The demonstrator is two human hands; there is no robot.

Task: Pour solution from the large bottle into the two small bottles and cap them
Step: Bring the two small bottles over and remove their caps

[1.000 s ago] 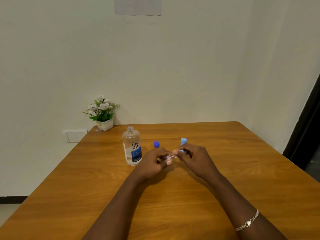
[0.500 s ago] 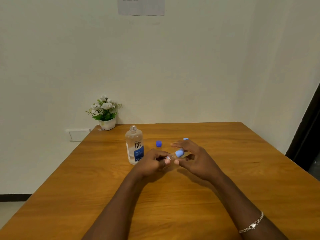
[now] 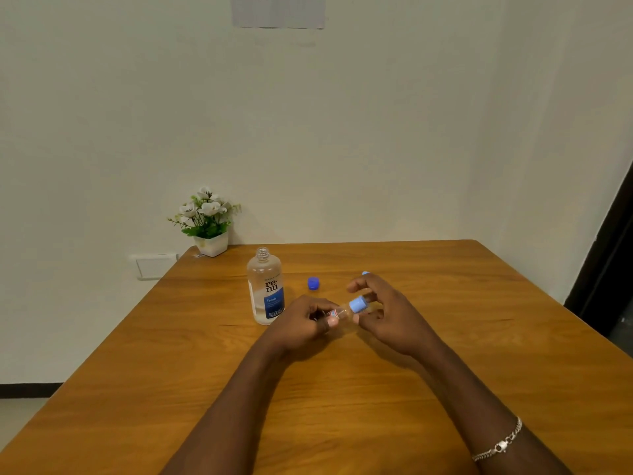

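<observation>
"One large bottle (image 3: 265,289), uncapped, upright at left; dark blue cap (image 3: 312,283) beside it."

"And the small bottle (image 3: 343,312)?"

"Tilted between your hands: left hand (image 3: 301,323) pinches its body, right hand (image 3: 388,315) fingers pinch the light-blue cap (image 3: 358,305). Probably light, slick; hold the body firm, twist gently."

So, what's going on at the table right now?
A person holds a small bottle tilted sideways above the table: the left hand grips its body, the right hand curls its fingers round its light blue cap. The large bottle stands uncapped to the left, a dark blue cap lying beside it. Another light blue tip shows behind the right hand.
</observation>
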